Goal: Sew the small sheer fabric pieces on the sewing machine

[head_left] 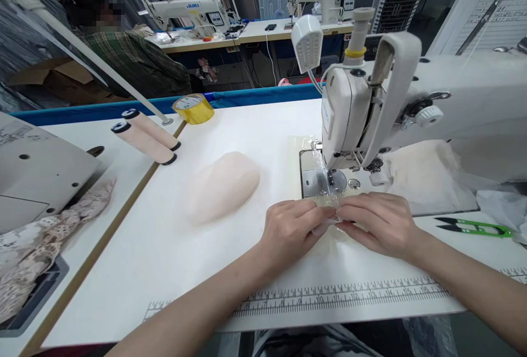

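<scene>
Just in front of the sewing machine's metal needle plate, my left hand and my right hand meet at the fingertips. Both pinch a small piece of thin white fabric, mostly hidden by the fingers. Its exact shape cannot be made out. To the left lies a pale pink moulded cup, apart from my hands. Green-handled thread snips rest to the right of my right hand. Folded cream fabric sits under the machine arm.
Two pale pink thread spools and a roll of yellow tape are at the back left. A printed ruler runs along the front edge. Lace fabric lies at far left. A person in a checked shirt sits beyond the table.
</scene>
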### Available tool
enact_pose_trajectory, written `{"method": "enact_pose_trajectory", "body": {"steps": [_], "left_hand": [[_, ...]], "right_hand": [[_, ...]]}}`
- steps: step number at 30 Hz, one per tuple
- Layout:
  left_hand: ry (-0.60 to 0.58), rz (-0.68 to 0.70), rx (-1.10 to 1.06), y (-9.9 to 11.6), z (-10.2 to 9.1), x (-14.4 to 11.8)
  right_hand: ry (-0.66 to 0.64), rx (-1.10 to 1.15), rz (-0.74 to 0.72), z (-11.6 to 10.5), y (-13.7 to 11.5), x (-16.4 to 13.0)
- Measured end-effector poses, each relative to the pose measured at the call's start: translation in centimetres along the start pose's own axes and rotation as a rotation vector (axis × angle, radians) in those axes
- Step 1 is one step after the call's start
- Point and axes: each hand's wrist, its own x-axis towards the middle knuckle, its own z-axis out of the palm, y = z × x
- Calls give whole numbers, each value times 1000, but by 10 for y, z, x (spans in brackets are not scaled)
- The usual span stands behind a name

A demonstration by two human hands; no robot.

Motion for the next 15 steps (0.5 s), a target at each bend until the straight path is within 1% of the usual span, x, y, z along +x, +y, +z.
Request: {"method": "enact_pose_trajectory", "body": {"steps": [3,5,9,12,14,15], "left_hand": [[-3,-1,-14,-1,1,0],[-6,-8,-25,-1,1,0],[-49,-52,-31,2,-1,1],[-119,-132,-113,7,-4,2],[-207,-230,-199,10,-5,3],[-261,-278,-223,11,-5,3]], "right_hand": [[8,9,-10,-2,-1,0],[-10,18,2,-2,-1,-1],[-38,6,-7,-4,0,-5],[-7,-10,-59,-7,-1,-3],[10,4,-75,-9,-1,-1],[-3,23,-57,-9,-1,0]]}}
